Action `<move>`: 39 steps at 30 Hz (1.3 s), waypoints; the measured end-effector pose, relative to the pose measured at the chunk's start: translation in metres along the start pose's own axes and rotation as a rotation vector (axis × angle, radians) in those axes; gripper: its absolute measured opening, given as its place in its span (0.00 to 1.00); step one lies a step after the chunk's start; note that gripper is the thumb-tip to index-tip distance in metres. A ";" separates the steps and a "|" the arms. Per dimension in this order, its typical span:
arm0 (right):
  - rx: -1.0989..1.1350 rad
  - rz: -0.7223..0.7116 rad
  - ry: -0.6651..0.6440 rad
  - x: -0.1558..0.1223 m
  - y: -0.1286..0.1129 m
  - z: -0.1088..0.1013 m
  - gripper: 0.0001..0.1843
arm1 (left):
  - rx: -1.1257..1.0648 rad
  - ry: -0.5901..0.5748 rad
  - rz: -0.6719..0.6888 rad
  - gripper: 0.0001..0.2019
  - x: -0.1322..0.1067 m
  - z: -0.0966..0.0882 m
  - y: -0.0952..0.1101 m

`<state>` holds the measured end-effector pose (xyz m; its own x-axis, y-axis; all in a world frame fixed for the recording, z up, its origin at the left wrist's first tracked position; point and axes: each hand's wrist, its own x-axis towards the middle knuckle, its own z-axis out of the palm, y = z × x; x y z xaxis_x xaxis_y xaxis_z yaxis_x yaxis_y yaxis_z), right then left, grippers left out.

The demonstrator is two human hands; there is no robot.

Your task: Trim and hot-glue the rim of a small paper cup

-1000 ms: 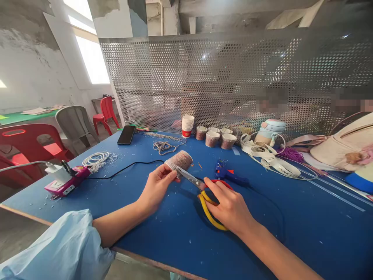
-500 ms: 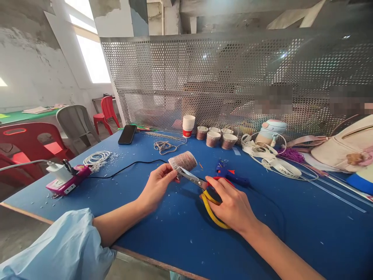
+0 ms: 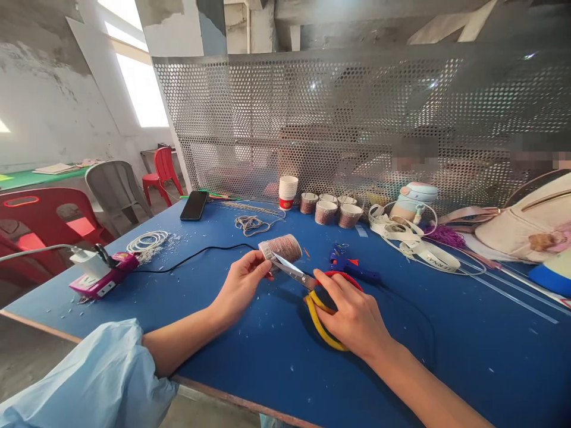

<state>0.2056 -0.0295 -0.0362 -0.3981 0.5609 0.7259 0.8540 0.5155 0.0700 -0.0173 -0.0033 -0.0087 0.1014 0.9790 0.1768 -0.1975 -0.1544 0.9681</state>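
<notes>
My left hand (image 3: 243,279) grips a cord-wrapped paper cup (image 3: 288,247) by its white rim, the cup lying on its side in the air above the blue table (image 3: 250,368). In my right hand (image 3: 352,312) is a pair of scissors (image 3: 328,333) with yellow and red handles. The blades reach left to the cup's rim beside my left fingertips; their tips lie against it, and whether they cut anything is too small to tell. Just beyond my right hand lies a blue glue gun (image 3: 357,270).
Several wrapped cups (image 3: 326,211) and a paper cup stack (image 3: 288,191) stand along the perforated metal screen (image 3: 267,119). Loose twine (image 3: 252,224), a phone (image 3: 194,205), a pink power strip (image 3: 104,279), white ribbon (image 3: 419,252), a bottle (image 3: 414,199) and a bag (image 3: 526,223) lie around.
The scissors and my right hand have shifted very slightly, with the handles a little farther apart. The cup stays in my left hand, almost unmoved.
</notes>
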 end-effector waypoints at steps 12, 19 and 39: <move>0.071 -0.080 0.015 -0.002 0.004 0.002 0.19 | 0.012 -0.001 0.018 0.12 -0.003 0.000 0.005; 0.144 -0.059 -0.036 -0.007 0.003 0.006 0.19 | -0.011 0.003 -0.007 0.12 -0.003 0.001 0.003; 0.175 0.535 -0.252 0.004 0.025 -0.007 0.24 | 0.541 0.153 0.380 0.04 0.017 -0.021 0.001</move>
<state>0.2278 -0.0191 -0.0266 -0.0148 0.8958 0.4442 0.8980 0.2073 -0.3882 -0.0360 0.0154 -0.0080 -0.0251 0.8454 0.5335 0.3280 -0.4972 0.8032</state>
